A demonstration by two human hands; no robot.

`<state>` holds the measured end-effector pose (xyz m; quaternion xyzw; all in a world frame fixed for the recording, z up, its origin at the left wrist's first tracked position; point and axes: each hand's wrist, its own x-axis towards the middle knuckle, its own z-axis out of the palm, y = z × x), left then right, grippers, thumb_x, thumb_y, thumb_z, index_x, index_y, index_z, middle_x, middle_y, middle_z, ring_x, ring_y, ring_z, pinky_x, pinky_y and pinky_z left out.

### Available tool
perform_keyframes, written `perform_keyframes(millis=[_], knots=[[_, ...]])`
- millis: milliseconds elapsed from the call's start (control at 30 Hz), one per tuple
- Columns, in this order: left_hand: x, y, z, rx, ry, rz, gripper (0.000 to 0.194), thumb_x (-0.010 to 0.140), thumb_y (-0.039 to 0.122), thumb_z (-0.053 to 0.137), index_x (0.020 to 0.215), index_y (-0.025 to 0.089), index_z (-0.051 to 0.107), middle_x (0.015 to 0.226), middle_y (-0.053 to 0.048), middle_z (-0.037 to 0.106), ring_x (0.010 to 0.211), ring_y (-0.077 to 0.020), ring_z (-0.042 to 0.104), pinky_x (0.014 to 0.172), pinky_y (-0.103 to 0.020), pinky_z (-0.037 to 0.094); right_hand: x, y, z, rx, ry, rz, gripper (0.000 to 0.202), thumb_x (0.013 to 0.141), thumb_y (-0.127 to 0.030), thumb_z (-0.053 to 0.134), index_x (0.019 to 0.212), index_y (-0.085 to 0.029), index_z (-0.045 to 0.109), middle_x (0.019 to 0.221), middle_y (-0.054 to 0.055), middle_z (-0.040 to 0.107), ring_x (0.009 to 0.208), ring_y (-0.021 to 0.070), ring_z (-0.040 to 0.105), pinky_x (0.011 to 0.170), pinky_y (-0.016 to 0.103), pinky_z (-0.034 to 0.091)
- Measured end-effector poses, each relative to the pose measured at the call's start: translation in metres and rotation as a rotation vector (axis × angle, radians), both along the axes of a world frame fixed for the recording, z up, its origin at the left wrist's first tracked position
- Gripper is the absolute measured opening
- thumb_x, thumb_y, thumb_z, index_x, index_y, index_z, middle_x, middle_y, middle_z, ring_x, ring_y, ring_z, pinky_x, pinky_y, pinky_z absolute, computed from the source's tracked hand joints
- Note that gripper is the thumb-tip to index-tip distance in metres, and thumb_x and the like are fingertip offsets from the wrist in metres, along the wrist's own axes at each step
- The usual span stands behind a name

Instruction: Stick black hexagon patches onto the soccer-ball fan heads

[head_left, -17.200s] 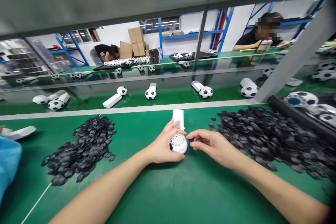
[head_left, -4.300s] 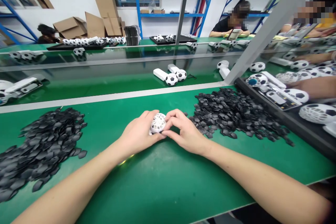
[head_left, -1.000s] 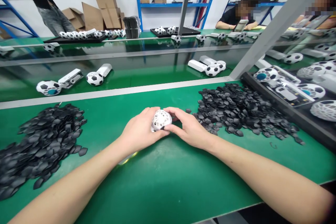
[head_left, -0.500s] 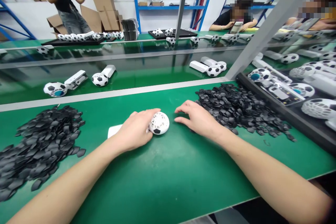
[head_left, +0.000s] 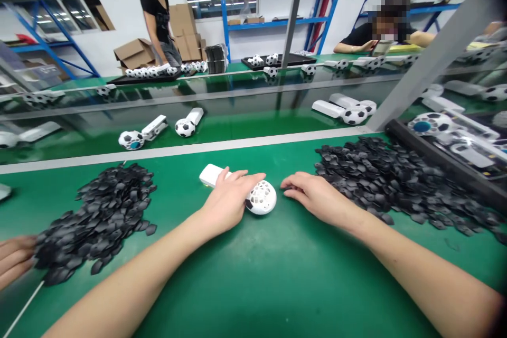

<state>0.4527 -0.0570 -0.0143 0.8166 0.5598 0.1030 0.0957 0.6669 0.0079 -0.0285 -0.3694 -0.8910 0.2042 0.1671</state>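
A white device with a rounded, soccer-ball-patterned head and a flat white handle lies on the green tabletop in front of me. My left hand is closed over its neck, hiding the middle. The head shows an open lattice with a black patch on its left side. My right hand is just right of the head, apart from it, thumb and fingers pinched together. A small dark bit between those fingertips looks like a black piece. Piles of black flat pieces lie beyond my right hand and at the left.
Another person's hand touches the left pile. A black tray of similar devices stands at the right. More soccer-ball devices lie on the green strip behind a pale rail. A grey post rises at the right.
The view has turned left. The device is angled differently under my left hand, and my right hand's fingers have drawn together. Another person's hand now shows at the left pile.
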Motion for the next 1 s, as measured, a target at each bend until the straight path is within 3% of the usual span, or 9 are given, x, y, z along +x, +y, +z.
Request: perform_keyframes(millis=[100, 267, 400, 567, 800, 1000], knots=[[0.000, 0.001, 0.001, 0.007, -0.007, 0.021, 0.064, 0.069, -0.003, 0.033, 0.128, 0.023, 0.038, 0.127, -0.004, 0.050, 0.125, -0.0236, 0.033, 0.104, -0.052, 0.017, -0.003, -0.005, 0.005, -0.010, 0.143, 0.068, 0.014, 0.084, -0.017, 0.047, 0.086, -0.021, 0.060, 0.086, 0.003, 0.062, 0.081, 0.0179, 0.058, 0.073, 0.032, 0.046], [-0.003, 0.001, 0.005, -0.061, -0.073, -0.055, 0.065, 0.068, 0.006, 0.045, 0.130, 0.023, 0.035, 0.132, -0.005, 0.045, 0.127, -0.0261, 0.028, 0.106, -0.052, 0.012, -0.006, -0.015, 0.016, -0.068, 0.268, 0.119, 0.010, 0.084, -0.018, 0.049, 0.085, -0.021, 0.058, 0.084, 0.001, 0.062, 0.077, 0.0150, 0.056, 0.071, 0.028, 0.045], [-0.002, 0.001, 0.006, -0.101, -0.109, -0.039, 0.073, 0.066, 0.036, 0.063, 0.130, 0.022, 0.034, 0.133, -0.007, 0.043, 0.130, -0.0301, 0.023, 0.106, -0.054, 0.006, -0.007, -0.022, 0.021, -0.114, 0.312, 0.184, 0.006, 0.083, -0.020, 0.053, 0.082, -0.019, 0.060, 0.082, 0.002, 0.061, 0.076, 0.0143, 0.055, 0.070, 0.027, 0.045], [0.004, 0.001, 0.002, -0.097, -0.141, 0.023, 0.083, 0.059, 0.063, 0.061, 0.127, 0.021, 0.038, 0.130, -0.009, 0.046, 0.128, -0.0328, 0.024, 0.105, -0.056, 0.006, -0.014, -0.029, 0.016, -0.197, 0.356, 0.222, 0.004, 0.080, -0.018, 0.057, 0.080, -0.019, 0.061, 0.079, 0.001, 0.060, 0.074, 0.0133, 0.055, 0.070, 0.027, 0.045], [0.011, -0.002, -0.005, 0.003, -0.179, 0.074, 0.067, 0.065, 0.061, 0.057, 0.116, 0.020, 0.046, 0.118, -0.008, 0.053, 0.124, -0.0317, 0.030, 0.104, -0.055, 0.008, -0.024, -0.033, 0.004, -0.086, 0.431, 0.144, 0.005, 0.077, -0.017, 0.059, 0.077, -0.020, 0.055, 0.085, 0.002, 0.051, 0.083, 0.0154, 0.052, 0.078, 0.032, 0.044], [0.011, -0.002, -0.002, 0.046, -0.178, 0.031, 0.057, 0.069, 0.056, 0.055, 0.112, 0.020, 0.048, 0.109, -0.008, 0.054, 0.113, -0.0291, 0.039, 0.101, -0.053, 0.018, -0.025, -0.034, -0.001, -0.125, 0.433, 0.106, 0.034, 0.076, -0.022, 0.059, 0.107, -0.022, 0.045, 0.121, 0.008, 0.044, 0.114, 0.0218, 0.041, 0.086, 0.037, 0.045]])
